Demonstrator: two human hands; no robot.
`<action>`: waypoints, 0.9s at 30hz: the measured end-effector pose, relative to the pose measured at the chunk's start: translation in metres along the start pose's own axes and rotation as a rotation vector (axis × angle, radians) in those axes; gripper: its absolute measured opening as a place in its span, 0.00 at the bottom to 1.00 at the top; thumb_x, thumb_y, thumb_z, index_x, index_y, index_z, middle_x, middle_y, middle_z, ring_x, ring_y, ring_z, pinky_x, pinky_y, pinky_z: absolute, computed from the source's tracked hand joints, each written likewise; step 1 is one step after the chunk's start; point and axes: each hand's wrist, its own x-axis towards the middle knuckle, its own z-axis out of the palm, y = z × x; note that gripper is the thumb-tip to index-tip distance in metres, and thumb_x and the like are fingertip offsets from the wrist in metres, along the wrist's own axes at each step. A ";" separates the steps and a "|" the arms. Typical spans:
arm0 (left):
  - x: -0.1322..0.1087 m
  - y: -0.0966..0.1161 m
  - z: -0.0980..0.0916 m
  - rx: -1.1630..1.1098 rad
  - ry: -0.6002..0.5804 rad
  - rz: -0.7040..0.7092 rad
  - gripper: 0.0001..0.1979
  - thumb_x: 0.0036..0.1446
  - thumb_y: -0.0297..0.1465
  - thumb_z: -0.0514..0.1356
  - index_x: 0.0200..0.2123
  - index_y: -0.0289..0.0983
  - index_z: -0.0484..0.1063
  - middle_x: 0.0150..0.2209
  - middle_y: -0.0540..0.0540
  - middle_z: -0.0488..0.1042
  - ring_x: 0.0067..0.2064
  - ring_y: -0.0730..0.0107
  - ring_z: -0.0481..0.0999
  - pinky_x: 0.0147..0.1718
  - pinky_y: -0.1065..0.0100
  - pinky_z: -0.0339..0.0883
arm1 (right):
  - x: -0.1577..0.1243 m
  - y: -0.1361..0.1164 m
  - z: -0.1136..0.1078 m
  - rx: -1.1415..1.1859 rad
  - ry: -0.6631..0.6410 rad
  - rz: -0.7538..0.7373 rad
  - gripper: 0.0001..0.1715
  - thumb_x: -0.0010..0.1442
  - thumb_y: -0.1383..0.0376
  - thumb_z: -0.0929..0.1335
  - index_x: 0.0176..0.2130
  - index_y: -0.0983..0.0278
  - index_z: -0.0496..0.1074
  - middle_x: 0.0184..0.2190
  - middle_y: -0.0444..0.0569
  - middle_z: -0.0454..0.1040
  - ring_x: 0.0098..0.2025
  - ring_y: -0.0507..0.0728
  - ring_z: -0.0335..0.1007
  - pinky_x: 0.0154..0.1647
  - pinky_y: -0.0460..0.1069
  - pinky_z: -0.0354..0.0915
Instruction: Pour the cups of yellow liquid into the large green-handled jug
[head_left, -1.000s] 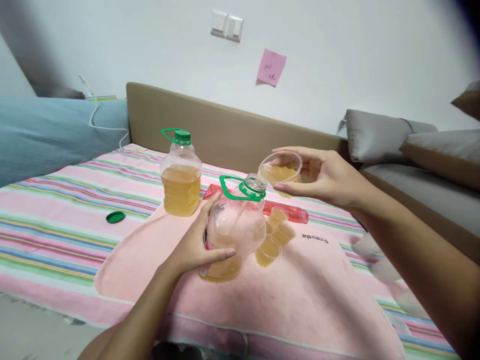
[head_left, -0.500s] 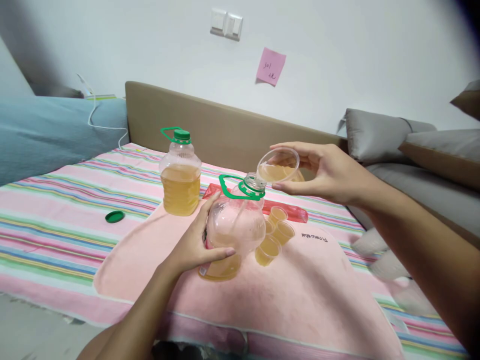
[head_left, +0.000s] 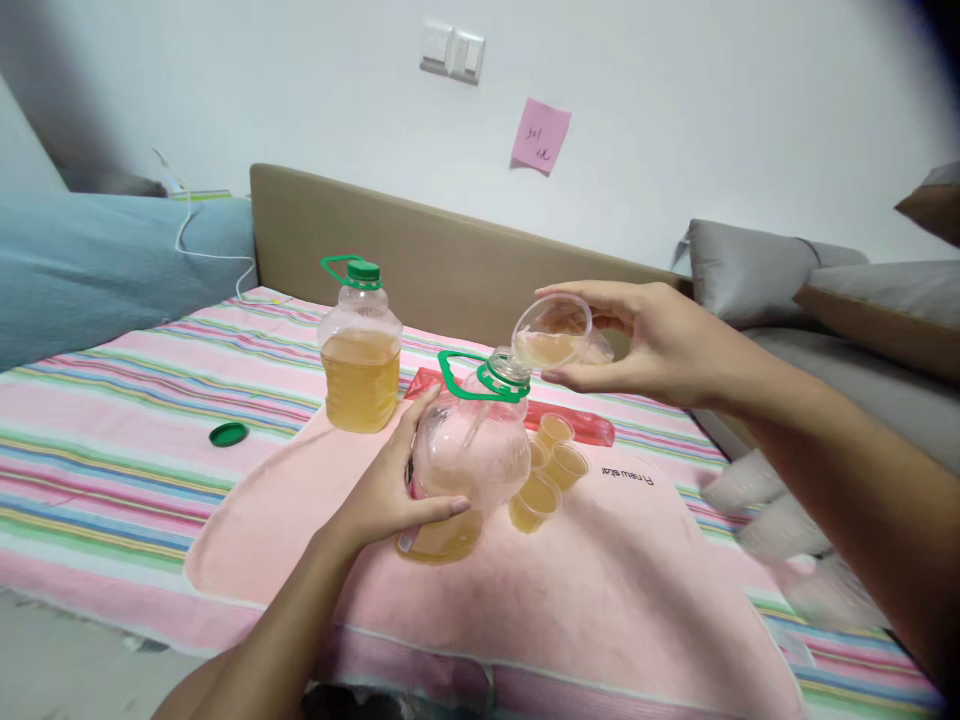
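My left hand (head_left: 394, 490) is wrapped round the belly of a clear open bottle (head_left: 469, 465) with a green handle ring, which stands on a pink towel (head_left: 615, 570) and holds a little yellow liquid at the bottom. My right hand (head_left: 652, 345) holds a small clear plastic cup (head_left: 551, 330), tipped with its rim at the bottle's mouth. Yellow liquid lies in the cup and a thin stream runs down inside the bottle. Several small cups of yellow liquid (head_left: 551, 470) stand just right of the bottle.
A second bottle (head_left: 360, 350), capped in green and half full of yellow liquid, stands behind on the left. A loose green cap (head_left: 229, 434) lies on the striped cloth. A red packet (head_left: 589, 428) lies behind the cups. Grey cushions (head_left: 757, 270) sit at the right.
My right hand has tilted the cup further over the bottle's mouth, and the liquid in the cup has dropped. My left hand and the bottle have stayed put.
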 end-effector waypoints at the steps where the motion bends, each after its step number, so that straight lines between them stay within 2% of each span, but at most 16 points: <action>1: 0.000 0.000 0.000 0.002 -0.001 -0.001 0.68 0.51 0.59 0.77 0.83 0.49 0.43 0.83 0.33 0.50 0.81 0.24 0.54 0.78 0.29 0.50 | 0.000 -0.002 -0.001 -0.023 -0.009 -0.002 0.31 0.54 0.56 0.83 0.57 0.54 0.83 0.56 0.48 0.85 0.55 0.67 0.82 0.62 0.62 0.77; 11: 0.000 -0.004 0.000 0.025 0.009 0.008 0.67 0.51 0.59 0.76 0.83 0.50 0.43 0.82 0.34 0.51 0.81 0.24 0.54 0.77 0.28 0.51 | 0.007 -0.011 -0.007 -0.173 -0.042 -0.021 0.42 0.54 0.49 0.80 0.65 0.54 0.80 0.58 0.52 0.85 0.57 0.72 0.82 0.63 0.68 0.75; 16: -0.001 -0.003 0.000 0.021 0.006 -0.004 0.68 0.51 0.60 0.76 0.83 0.50 0.43 0.83 0.34 0.50 0.81 0.24 0.53 0.78 0.28 0.50 | 0.012 -0.015 -0.008 -0.279 -0.042 -0.051 0.42 0.54 0.50 0.79 0.65 0.57 0.80 0.57 0.55 0.85 0.56 0.73 0.82 0.60 0.69 0.76; 27: -0.001 -0.001 -0.001 0.036 0.004 -0.005 0.67 0.51 0.60 0.76 0.83 0.51 0.44 0.82 0.35 0.52 0.81 0.25 0.56 0.77 0.29 0.53 | 0.015 -0.017 -0.009 -0.330 -0.052 -0.083 0.40 0.55 0.51 0.79 0.64 0.60 0.81 0.58 0.56 0.84 0.56 0.73 0.82 0.60 0.67 0.76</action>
